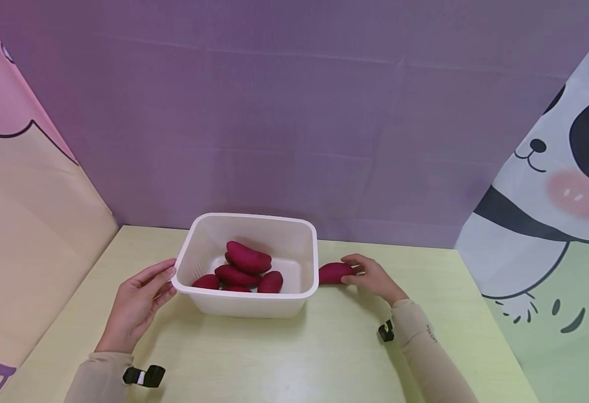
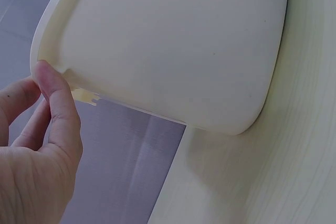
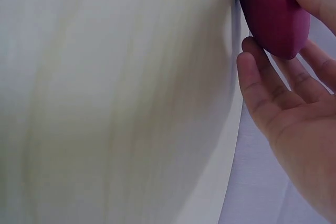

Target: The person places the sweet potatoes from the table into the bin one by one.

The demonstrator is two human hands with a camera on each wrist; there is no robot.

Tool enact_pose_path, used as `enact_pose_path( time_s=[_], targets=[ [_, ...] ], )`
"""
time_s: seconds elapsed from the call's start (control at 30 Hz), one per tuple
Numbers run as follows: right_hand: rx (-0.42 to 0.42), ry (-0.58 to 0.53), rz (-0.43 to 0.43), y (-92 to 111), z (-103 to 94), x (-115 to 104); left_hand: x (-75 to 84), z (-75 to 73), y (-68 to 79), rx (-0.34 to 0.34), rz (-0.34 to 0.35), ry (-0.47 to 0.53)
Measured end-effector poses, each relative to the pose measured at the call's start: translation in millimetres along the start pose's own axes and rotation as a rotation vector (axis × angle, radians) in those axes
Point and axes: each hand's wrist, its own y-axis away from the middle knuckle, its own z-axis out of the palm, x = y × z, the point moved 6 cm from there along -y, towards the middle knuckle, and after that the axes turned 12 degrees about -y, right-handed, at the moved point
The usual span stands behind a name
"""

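Observation:
A white plastic bin (image 1: 254, 305) stands on the table with several purplish-red sweet potatoes (image 1: 249, 257) in it. My left hand (image 1: 135, 302) pinches the bin's left rim between thumb and fingers, and the left wrist view shows this hand (image 2: 47, 140) at the rim beside the bin's outer wall (image 2: 173, 40). Just right of the bin, another sweet potato (image 1: 333, 273) lies on the table. Around its right end my right hand (image 1: 372, 280) curls thumb and fingers. Close up, the right hand (image 3: 299, 114) touches that sweet potato (image 3: 273, 11); part of it is out of frame.
The pale wooden table (image 1: 344, 358) ends at a purple cloth backdrop (image 1: 294, 123) close behind the bin. A panda-printed panel (image 1: 566, 184) stands at the right, and a pink and cream panel (image 1: 27, 184) at the left. Each wrist carries a small black camera.

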Motion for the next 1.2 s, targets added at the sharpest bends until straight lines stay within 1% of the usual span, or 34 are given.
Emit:
enact_pose_path(
  time_s=[0.17, 0.4, 0.57, 0.67, 0.87, 1.2],
  targets=[
    [0.021, -0.001, -0.035, 1.0, -2.4, -4.2, 0.3, 0.5, -0.7, -0.002, 0.002, 0.016],
    [0.052, 0.029, -0.058, 5.7, -10.1, -25.5, 0.4, 1.1, -0.5, -0.002, 0.002, 0.015],
    [0.091, 0.053, -0.074, 5.5, -19.4, -35.9, 1.0, 1.5, -0.1, -0.005, 0.008, 0.017],
    [0.108, 0.049, -0.08, 5.9, -25.6, -43.1, 1.5, 1.6, 0.3, -0.002, 0.007, 0.015],
    [0.135, 0.026, -0.063, 9.3, -38.4, -67.5, 1.5, 1.6, 1.2, 0.003, 0.002, 0.011],
    [0.155, 0.039, -0.093, 7.5, -53.7, -112.1, -0.5, 0.8, -0.7, -0.002, 0.002, 0.028]
  ],
)
